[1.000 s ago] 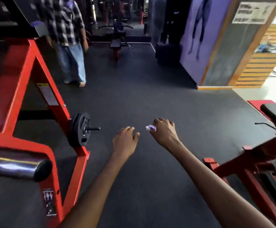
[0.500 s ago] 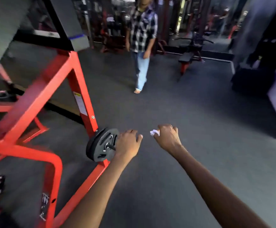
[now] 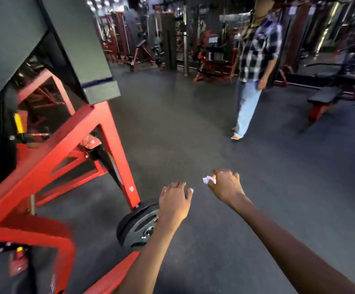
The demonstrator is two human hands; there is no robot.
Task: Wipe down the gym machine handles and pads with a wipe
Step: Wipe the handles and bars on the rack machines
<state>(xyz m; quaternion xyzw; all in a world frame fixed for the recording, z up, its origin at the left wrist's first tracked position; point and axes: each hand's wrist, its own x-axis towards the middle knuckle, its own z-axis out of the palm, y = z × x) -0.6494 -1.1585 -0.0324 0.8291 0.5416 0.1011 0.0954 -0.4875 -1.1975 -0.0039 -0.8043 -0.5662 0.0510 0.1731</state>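
Wipe (image 3: 209, 180): small, white, crumpled, sticking out at the thumb side of right hand (image 3: 227, 186). Right hand fisted, fingers curled round the wipe, held out in the air over dark rubber floor (image 3: 193, 132), not touching any equipment. Left hand (image 3: 174, 203) just beside it, lower and to the left, palm down, fingers loosely bent, nothing held, thumb pointing toward the right hand. Small gap between the two hands. Left wrist overlapping black weight plate (image 3: 137, 229) in view; contact cannot be told. Plate sitting at the foot of red machine frame (image 3: 70, 149), which fills the left side: slanted red beams, grey angled pad (image 3: 45, 39) above, yellow knob (image 3: 18, 123) inside the frame. Wipe well apart from frame and pad. Further out: person in checked shirt and light jeans (image 3: 255, 66) standing on the floor at upper right, well away from the hands. Black bench with red legs (image 3: 324, 98) at far right. More red machines (image 3: 142, 54) along the back, blurred.
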